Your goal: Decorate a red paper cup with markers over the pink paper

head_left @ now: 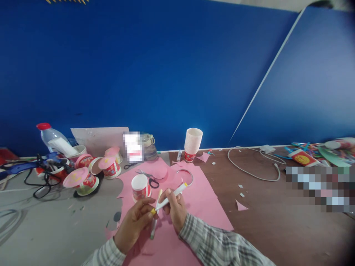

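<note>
My right hand (175,209) is closed round a white marker (173,194) with a yellow tip, held slanted over a pink paper sheet (202,203). My left hand (134,223) pinches the marker's yellow end (153,211), and a second pen-like stick (155,218) runs down between the hands. A small paper cup (140,187) stands upside down on the pink sheet just beyond my left hand. Black-handled scissors (149,179) lie behind the cup.
A stack of paper cups (192,144) stands by the blue wall. Several cups with pink lids (83,179) sit at the left beside a red-capped bottle (52,140) and a blue glue gun (24,166). A white cable (255,162) and craft supplies (310,153) lie at the right.
</note>
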